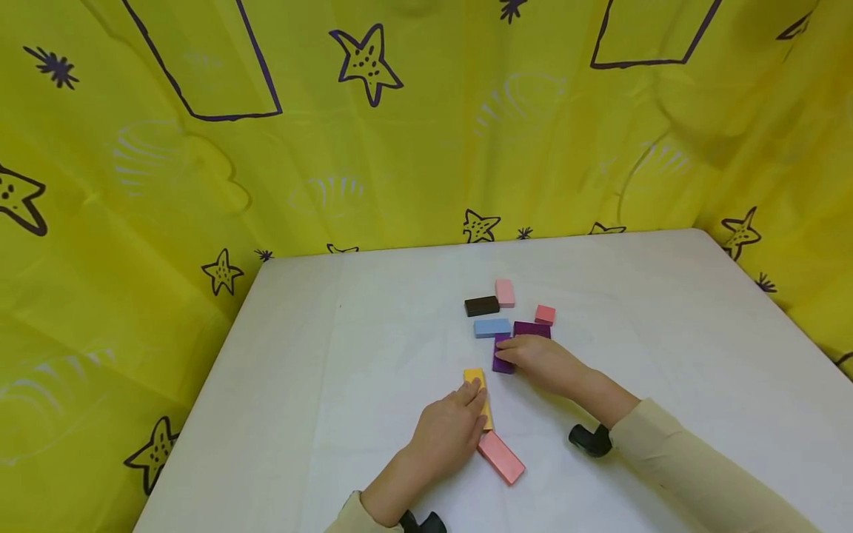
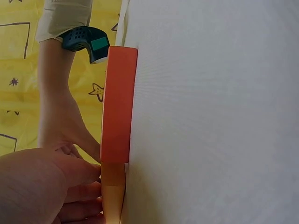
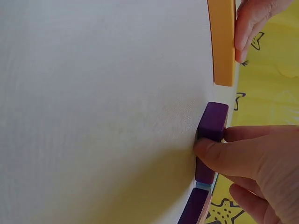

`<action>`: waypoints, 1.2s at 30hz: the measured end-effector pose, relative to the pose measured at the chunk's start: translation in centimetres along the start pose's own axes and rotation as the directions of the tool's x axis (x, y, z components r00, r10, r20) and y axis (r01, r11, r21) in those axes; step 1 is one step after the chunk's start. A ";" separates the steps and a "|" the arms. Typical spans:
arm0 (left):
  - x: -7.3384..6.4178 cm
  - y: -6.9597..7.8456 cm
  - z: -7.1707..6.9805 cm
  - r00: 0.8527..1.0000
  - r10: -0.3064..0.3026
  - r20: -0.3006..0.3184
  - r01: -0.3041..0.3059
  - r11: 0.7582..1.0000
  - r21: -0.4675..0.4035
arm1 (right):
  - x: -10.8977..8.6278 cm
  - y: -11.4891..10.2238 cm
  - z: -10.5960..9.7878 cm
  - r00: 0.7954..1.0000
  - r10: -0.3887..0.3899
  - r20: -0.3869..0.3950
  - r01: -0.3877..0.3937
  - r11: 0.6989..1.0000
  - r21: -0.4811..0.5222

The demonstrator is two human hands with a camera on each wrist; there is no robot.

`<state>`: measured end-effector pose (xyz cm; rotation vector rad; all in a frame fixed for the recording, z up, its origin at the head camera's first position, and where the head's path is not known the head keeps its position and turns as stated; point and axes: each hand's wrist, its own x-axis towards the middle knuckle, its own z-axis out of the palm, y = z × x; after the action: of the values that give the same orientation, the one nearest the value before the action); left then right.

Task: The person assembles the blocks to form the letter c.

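My left hand (image 1: pixel 448 428) rests on a yellow block (image 1: pixel 474 374), its fingertips lying along the top. A pink block (image 1: pixel 503 459) meets the yellow one's near end; in the left wrist view it appears as an orange-red block (image 2: pixel 119 105). With thumb and finger my right hand (image 1: pixel 541 361) pinches a purple block (image 1: pixel 503 364), also seen in the right wrist view (image 3: pixel 213 119). Just beyond it lie a light blue block (image 1: pixel 492 328) and a dark purple block (image 1: pixel 533 329), partly hidden by the right hand. A gap separates the purple and yellow blocks.
Farther back on the white table (image 1: pixel 373 311) lie a dark brown block (image 1: pixel 481 306), a light pink block (image 1: pixel 505 293) and a small red-pink block (image 1: pixel 545 314). Yellow patterned cloth (image 1: pixel 426 148) hangs behind and along the sides. Black devices sit at both wrists.
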<state>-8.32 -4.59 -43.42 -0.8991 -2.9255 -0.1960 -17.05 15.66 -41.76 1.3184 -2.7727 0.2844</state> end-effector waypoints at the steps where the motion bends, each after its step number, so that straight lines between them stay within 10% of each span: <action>1: 0.0 0.0 0.0 1.000 0.000 0.001 0.000 1.000 0.000 | 0.1 -0.1 0.0 1.000 -0.006 -0.012 0.006 1.000 -0.001; 36: -0.1 -0.2 0.1 1.000 0.006 -0.025 -0.006 1.000 -0.021 | 2.4 -2.0 1.0 0.993 0.081 -0.087 -0.085 0.995 -0.046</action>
<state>-8.41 -4.80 -43.55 -0.9016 -2.9033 -0.2364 -17.05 12.40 -42.18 1.1545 -2.7485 0.2679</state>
